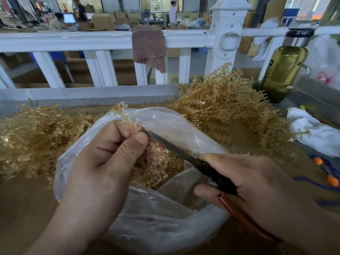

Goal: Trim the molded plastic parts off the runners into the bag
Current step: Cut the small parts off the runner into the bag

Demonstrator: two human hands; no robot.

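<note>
Head view: left grip (110, 150) pinches runner (125, 117) over bag (171, 120).

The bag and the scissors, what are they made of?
The bag looks like thin clear plastic film: see-through, crinkled, shiny. The scissors seem to have dark metal blades and a reddish-brown handle, possibly plastic-coated.

My left hand (106, 159) reaches toward one o'clock, pinching a runner (126, 117), while my right hand (253, 179) angles toward ten o'clock, gripping scissors (174, 150).
</note>
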